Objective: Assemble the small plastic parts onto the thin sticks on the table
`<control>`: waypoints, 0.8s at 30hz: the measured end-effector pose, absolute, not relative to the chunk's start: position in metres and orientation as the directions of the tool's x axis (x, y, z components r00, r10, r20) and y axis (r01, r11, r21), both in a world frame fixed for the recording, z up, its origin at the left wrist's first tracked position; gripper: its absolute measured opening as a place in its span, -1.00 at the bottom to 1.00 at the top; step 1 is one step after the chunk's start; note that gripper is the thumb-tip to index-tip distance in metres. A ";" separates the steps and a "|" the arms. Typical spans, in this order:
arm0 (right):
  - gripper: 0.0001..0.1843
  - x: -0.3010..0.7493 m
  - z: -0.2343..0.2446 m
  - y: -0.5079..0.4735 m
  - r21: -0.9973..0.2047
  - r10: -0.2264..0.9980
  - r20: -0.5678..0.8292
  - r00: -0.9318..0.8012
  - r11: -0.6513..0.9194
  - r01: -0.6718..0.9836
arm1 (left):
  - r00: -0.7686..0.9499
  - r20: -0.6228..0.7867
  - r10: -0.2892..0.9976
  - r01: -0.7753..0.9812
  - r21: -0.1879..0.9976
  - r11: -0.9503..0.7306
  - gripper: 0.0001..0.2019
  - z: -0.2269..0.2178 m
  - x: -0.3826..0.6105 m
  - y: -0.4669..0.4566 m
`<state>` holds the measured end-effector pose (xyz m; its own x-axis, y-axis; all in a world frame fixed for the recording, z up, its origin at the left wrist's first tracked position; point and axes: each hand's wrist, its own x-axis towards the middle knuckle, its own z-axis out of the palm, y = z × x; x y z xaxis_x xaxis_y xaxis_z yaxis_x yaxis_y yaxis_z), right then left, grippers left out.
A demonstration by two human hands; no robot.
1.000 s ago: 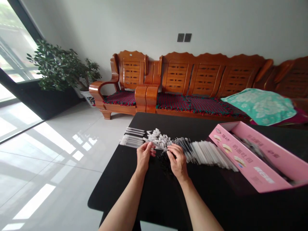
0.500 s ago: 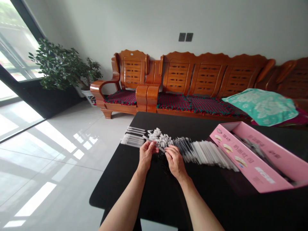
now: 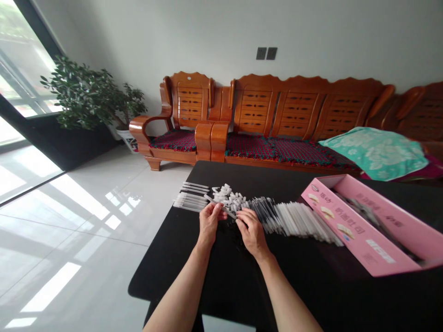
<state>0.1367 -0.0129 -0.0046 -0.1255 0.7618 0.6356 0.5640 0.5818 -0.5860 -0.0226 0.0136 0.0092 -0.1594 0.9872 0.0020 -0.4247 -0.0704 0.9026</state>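
Your left hand [image 3: 209,222] pinches one clear tube [image 3: 221,206] over the table [image 3: 173,272]; your right hand [image 3: 251,233] curls at its end, but I cannot tell if it grips. A few tubes [image 3: 190,201] lie left of the white caps [image 3: 230,199], and many tubes [image 3: 297,228] lie right.

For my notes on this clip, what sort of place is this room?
It looks like a home living room: there's a carved wooden sofa with red-and-green seat pads, a potted leafy plant beside a large window, and a folded teal-patterned cloth on the seat.
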 end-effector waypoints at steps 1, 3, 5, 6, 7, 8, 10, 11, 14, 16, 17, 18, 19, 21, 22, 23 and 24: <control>-0.80 0.136 -0.005 -0.013 -0.583 0.761 0.634 -0.136 0.587 0.562 | -0.159 0.003 0.987 -0.426 0.902 -0.071 -0.57 0.009 -0.023 0.014; -0.79 0.135 -0.005 -0.013 -0.584 0.758 0.637 -0.140 0.593 0.555 | -0.156 0.003 0.988 -0.425 0.902 -0.070 -0.58 0.009 -0.022 0.014; -0.81 0.134 -0.006 -0.012 -0.594 0.760 0.638 -0.126 0.589 0.548 | -0.153 0.002 0.988 -0.420 0.905 -0.067 -0.58 0.009 -0.022 0.013; -0.82 0.133 -0.006 -0.012 -0.601 0.762 0.637 -0.116 0.586 0.544 | -0.152 0.002 0.988 -0.417 0.906 -0.066 -0.58 0.009 -0.021 0.013; -0.84 0.133 -0.006 -0.012 -0.607 0.764 0.636 -0.106 0.581 0.543 | -0.152 0.002 0.988 -0.415 0.907 -0.066 -0.58 0.009 -0.021 0.012; -0.85 0.132 -0.005 -0.013 -0.613 0.767 0.635 -0.096 0.575 0.542 | -0.152 0.003 0.988 -0.414 0.908 -0.066 -0.58 0.009 -0.021 0.012; -0.88 0.133 -0.005 -0.013 -0.624 0.772 0.632 -0.076 0.564 0.541 | -0.150 0.007 0.989 -0.414 0.908 -0.069 -0.58 0.009 -0.020 0.012; -0.89 0.133 -0.005 -0.013 -0.629 0.774 0.630 -0.066 0.558 0.541 | -0.149 0.010 0.989 -0.414 0.907 -0.072 -0.58 0.009 -0.020 0.012; -0.94 0.135 -0.004 -0.013 -0.640 0.782 0.622 -0.046 0.541 0.546 | -0.153 0.013 0.988 -0.413 0.907 -0.076 -0.58 0.009 -0.021 0.013; -0.92 0.135 -0.004 -0.013 -0.636 0.785 0.617 -0.060 0.542 0.548 | -0.162 0.012 0.987 -0.412 0.908 -0.079 -0.58 0.009 -0.022 0.013; -0.87 0.135 -0.005 -0.013 -0.632 0.785 0.614 -0.078 0.548 0.548 | -0.166 0.011 0.986 -0.411 0.908 -0.080 -0.58 0.009 -0.022 0.012; -0.83 0.135 -0.005 -0.012 -0.628 0.786 0.610 -0.097 0.555 0.545 | -0.167 0.011 0.986 -0.409 0.909 -0.080 -0.58 0.009 -0.022 0.012; -0.79 0.135 -0.005 -0.012 -0.629 0.788 0.605 -0.112 0.560 0.539 | -0.167 0.013 0.986 -0.406 0.910 -0.080 -0.58 0.010 -0.022 0.012; -0.80 0.134 -0.005 -0.012 -0.649 0.798 0.593 -0.112 0.555 0.520 | -0.159 0.014 0.987 -0.396 0.915 -0.077 -0.58 0.010 -0.021 0.011; -0.82 0.134 -0.005 -0.012 -0.667 0.805 0.584 -0.099 0.547 0.506 | -0.153 0.014 0.988 -0.393 0.917 -0.074 -0.57 0.011 -0.021 0.011; -0.84 0.134 -0.005 -0.012 -0.689 0.815 0.574 -0.081 0.535 0.488 | -0.150 0.013 0.989 -0.392 0.917 -0.071 -0.57 0.011 -0.021 0.012; -0.87 0.135 -0.004 -0.012 -0.715 0.826 0.560 -0.063 0.520 0.467 | -0.152 0.012 0.988 -0.393 0.917 -0.072 -0.57 0.011 -0.021 0.012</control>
